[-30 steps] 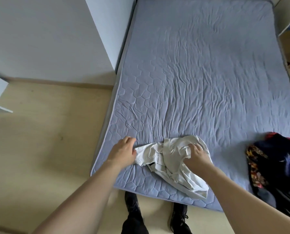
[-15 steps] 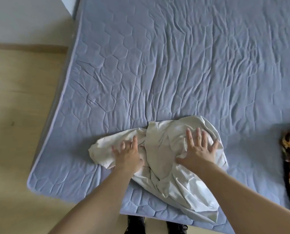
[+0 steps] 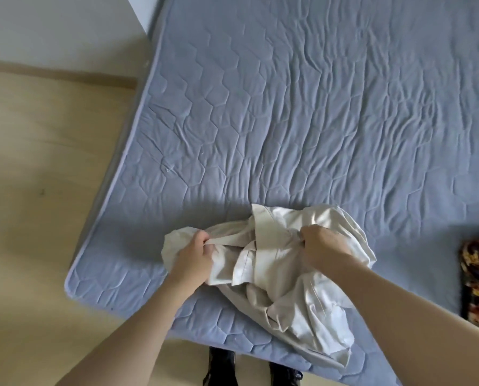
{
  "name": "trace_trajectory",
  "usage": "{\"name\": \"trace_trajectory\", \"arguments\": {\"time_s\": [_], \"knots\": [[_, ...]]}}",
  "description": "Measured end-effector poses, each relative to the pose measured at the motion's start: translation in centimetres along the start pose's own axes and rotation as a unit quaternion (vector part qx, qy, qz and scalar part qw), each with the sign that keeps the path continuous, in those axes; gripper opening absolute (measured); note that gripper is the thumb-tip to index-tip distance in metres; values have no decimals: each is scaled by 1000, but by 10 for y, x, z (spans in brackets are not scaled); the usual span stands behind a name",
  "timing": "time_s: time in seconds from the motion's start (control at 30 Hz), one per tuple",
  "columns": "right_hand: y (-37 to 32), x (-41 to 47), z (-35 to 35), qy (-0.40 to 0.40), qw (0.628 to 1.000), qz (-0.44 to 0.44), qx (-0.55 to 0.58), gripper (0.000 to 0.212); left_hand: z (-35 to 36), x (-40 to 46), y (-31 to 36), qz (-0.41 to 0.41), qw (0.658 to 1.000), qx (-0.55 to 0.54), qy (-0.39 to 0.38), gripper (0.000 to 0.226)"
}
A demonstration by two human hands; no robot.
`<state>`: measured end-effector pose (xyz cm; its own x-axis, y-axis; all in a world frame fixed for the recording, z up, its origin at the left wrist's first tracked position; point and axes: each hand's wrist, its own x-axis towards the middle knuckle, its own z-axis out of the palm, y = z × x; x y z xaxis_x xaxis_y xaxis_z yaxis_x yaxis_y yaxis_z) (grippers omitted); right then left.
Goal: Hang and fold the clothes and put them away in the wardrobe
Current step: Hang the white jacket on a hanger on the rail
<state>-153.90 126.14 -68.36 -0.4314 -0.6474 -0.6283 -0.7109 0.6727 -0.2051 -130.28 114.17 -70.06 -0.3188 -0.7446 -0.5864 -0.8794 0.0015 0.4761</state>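
A crumpled cream-white garment [image 3: 277,277] lies near the front edge of the blue quilted mattress [image 3: 302,121]. My left hand [image 3: 195,256] grips a fold at the garment's left end, fingers curled round the cloth. My right hand [image 3: 323,245] grips the fabric near the garment's middle right, fingers curled in. A collar or placket strip shows between the two hands. The lower part of the garment trails toward the mattress's front edge.
A dark floral garment [image 3: 478,277] lies at the right edge of the mattress. Pale wooden floor [image 3: 37,218] runs along the left. A white wall and a cabinet corner [image 3: 138,12] stand at top left. My dark shoes [image 3: 221,369] show below the mattress edge.
Half a second ago both hands lay flat with spread fingers on the garment. Now both have curled and taken hold of the fabric, bunching it up between them.
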Motion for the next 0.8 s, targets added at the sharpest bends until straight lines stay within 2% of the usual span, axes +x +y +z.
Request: {"name": "trace_trajectory", "arguments": {"time_s": [0.07,0.13,0.23,0.3,0.4,0.47,0.53,0.6,0.63,0.7,0.77,0.8], "knots": [[10,-18,-14,29,999,3,22,19,-19,-17,-1,-36,999,-20,29,10],[16,-39,-32,53,996,41,63,15,-37,-33,4,-80,996,-41,24,8],[23,-67,-59,94,982,89,139,23,-48,-48,19,-125,991,39,-27,19],[22,-85,-80,106,974,84,180,28,-50,-58,36,-86,988,98,-82,45],[15,-108,-101,107,972,60,201,32,-41,-72,71,26,983,64,-173,85],[13,-119,-109,107,971,59,204,33,-26,-78,94,68,980,15,-189,99],[14,-129,-117,128,965,58,220,34,-9,-76,110,105,977,36,-183,106],[16,-136,-123,152,955,53,250,35,7,-71,118,130,970,97,-180,99],[16,-138,-126,159,948,54,272,35,13,-69,120,137,968,108,-180,86],[16,-144,-132,166,929,57,326,35,17,-71,123,156,966,114,-169,47],[17,-151,-139,168,909,65,376,34,10,-83,127,166,968,75,-173,16],[17,-155,-144,170,902,69,391,34,1,-90,130,156,971,30,-178,16]]}}
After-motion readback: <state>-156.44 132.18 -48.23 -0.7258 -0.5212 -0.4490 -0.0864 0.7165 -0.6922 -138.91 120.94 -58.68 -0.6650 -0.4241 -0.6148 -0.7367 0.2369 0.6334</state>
